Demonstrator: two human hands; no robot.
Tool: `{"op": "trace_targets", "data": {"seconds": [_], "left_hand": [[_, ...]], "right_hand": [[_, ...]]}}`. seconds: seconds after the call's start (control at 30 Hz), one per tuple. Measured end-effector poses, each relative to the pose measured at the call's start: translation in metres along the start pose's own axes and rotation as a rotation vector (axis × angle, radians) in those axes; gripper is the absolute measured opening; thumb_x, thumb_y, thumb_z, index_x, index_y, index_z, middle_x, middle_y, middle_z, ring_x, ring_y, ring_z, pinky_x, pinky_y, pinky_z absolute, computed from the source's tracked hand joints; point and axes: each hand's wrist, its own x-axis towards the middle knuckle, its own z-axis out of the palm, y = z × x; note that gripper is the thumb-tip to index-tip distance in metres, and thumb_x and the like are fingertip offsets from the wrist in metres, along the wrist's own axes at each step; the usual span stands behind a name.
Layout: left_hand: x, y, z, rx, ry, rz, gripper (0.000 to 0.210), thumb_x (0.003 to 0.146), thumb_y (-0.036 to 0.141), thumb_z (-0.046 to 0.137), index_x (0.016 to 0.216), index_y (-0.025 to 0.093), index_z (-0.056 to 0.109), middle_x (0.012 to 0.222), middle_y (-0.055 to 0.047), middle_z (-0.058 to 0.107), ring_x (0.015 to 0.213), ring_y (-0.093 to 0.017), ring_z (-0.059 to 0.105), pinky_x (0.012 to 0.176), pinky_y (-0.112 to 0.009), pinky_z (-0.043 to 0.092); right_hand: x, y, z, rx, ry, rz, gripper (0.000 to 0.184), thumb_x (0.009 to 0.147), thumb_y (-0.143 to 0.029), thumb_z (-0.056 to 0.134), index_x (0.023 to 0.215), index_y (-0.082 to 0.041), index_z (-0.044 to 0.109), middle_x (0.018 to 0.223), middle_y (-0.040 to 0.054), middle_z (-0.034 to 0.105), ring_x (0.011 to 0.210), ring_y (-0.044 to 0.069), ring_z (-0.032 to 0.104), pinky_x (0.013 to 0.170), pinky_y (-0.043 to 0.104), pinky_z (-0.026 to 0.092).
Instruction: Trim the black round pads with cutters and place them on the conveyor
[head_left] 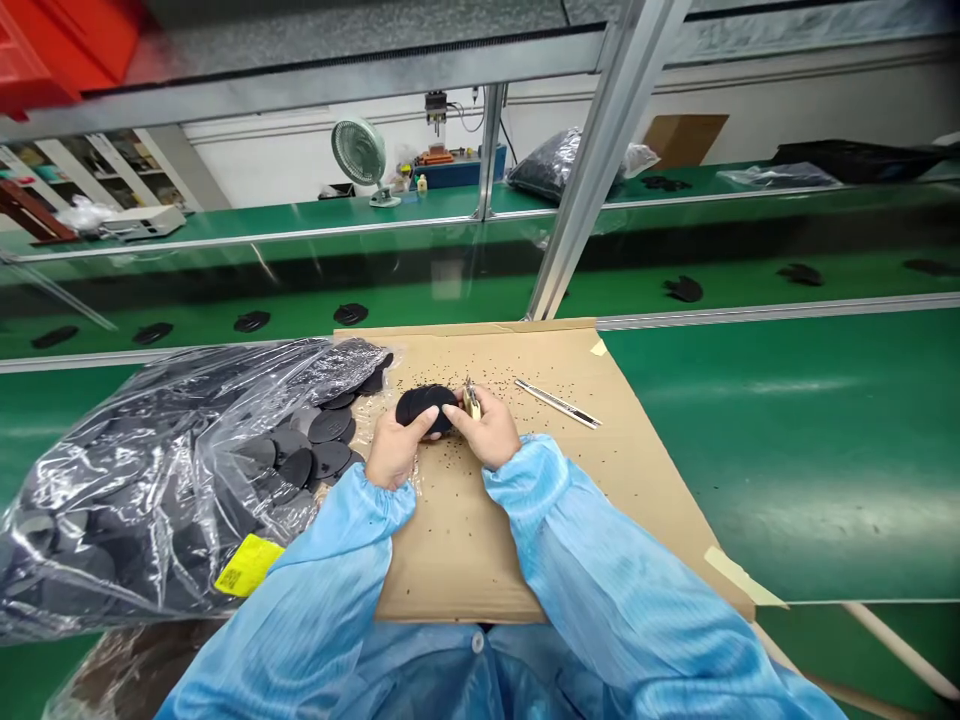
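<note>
My left hand (396, 448) is closed around a small stack of black discs (424, 406), its thumb lying on top of them. My right hand (486, 426) grips a small pair of nippers (472, 402) with cream handles and a metal tip that points away from me. The right thumb also presses on the right edge of the discs. Both hands are over a sheet of brown cardboard (465, 570) strewn with tiny dark bits. A slim metallic strip, perhaps a ruler or knife (558, 403), lies on the cardboard to the right.
A large clear plastic bag (172, 470) of black discs spills open at my left, with a yellow label (249, 565) on it. Small black piles sit along the green belt (420, 275) ahead. A metal post (592, 170) rises beyond the cardboard. A fan (360, 155) stands at the back.
</note>
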Motion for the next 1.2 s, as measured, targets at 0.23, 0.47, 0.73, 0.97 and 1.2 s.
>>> {"op": "trace_targets", "data": {"seconds": [0.23,0.47,0.73,0.97,1.2], "left_hand": [[0.004,0.0,-0.001,-0.081,-0.029,0.108,0.037,0.065,0.028,0.08,0.098,0.015,0.07,0.104,-0.008,0.07,0.099,-0.02,0.064,0.095,-0.036,0.048],[0.001,0.0,-0.001,-0.025,-0.079,0.091,0.038,0.067,0.029,0.078,0.1,0.013,0.069,0.105,-0.01,0.07,0.1,-0.022,0.064,0.094,-0.038,0.048],[-0.003,0.004,0.003,-0.037,-0.102,0.083,0.035,0.065,0.03,0.079,0.095,0.014,0.07,0.103,-0.01,0.071,0.097,-0.022,0.064,0.094,-0.038,0.048],[-0.003,0.005,0.005,-0.142,-0.102,0.016,0.043,0.062,0.029,0.081,0.1,0.016,0.067,0.105,-0.008,0.068,0.095,-0.02,0.063,0.087,-0.034,0.05],[0.007,0.013,-0.008,-0.362,-0.058,-0.352,0.027,0.068,0.024,0.078,0.088,0.015,0.062,0.069,0.002,0.056,0.05,-0.004,0.047,0.039,-0.013,0.035]], "right_hand": [[-0.005,-0.005,0.005,0.003,0.013,0.008,0.033,0.074,-0.045,0.065,0.093,-0.018,0.063,0.08,0.0014,0.065,0.071,0.016,0.058,0.069,0.029,0.047],[-0.004,-0.002,0.007,0.129,0.035,0.033,0.034,0.07,-0.043,0.07,0.092,-0.018,0.064,0.079,0.0006,0.064,0.07,0.015,0.057,0.07,0.029,0.048],[-0.001,-0.006,0.013,0.474,0.082,0.198,0.043,0.049,-0.039,0.083,0.079,-0.019,0.059,0.068,-0.003,0.056,0.06,0.013,0.051,0.062,0.028,0.047],[-0.003,-0.006,0.014,0.279,0.125,0.113,0.036,0.059,-0.045,0.077,0.078,-0.019,0.06,0.066,-0.0024,0.057,0.059,0.013,0.051,0.06,0.028,0.046],[-0.015,-0.013,0.013,0.03,-0.036,-0.205,0.027,0.083,-0.038,0.057,0.1,-0.019,0.064,0.095,0.0067,0.066,0.085,0.019,0.062,0.079,0.033,0.05]]}}
